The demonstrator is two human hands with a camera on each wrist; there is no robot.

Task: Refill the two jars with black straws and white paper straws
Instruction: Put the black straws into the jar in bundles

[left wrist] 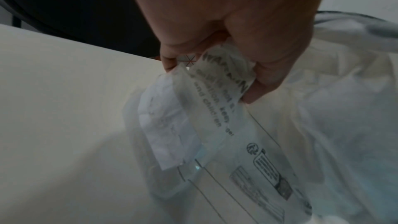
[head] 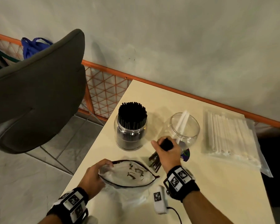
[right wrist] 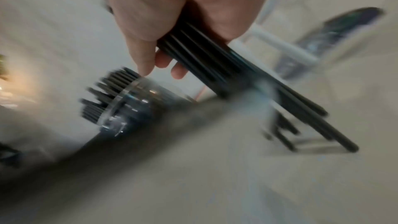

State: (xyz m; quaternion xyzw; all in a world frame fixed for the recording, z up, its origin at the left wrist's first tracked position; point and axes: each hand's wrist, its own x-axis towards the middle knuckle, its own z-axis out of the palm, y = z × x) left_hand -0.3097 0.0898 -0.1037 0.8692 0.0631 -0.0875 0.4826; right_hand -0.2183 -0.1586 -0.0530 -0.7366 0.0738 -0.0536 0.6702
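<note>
Gripping rigid black straws, crinkled plastic bag

Clear round jars: two, the black-straw jar at about 11 o'clock of the table and the wide jar at 12 o'clock.
White paper straws in the wide jar: two.
Black plastic straws: one packed jarful and one handful, too many to count.
Clear plastic bags: two, an open printed one at 7 o'clock and a flat pack of white straws at 2 o'clock.
Hands: two, left and right.
Grey chairs: one.
</note>
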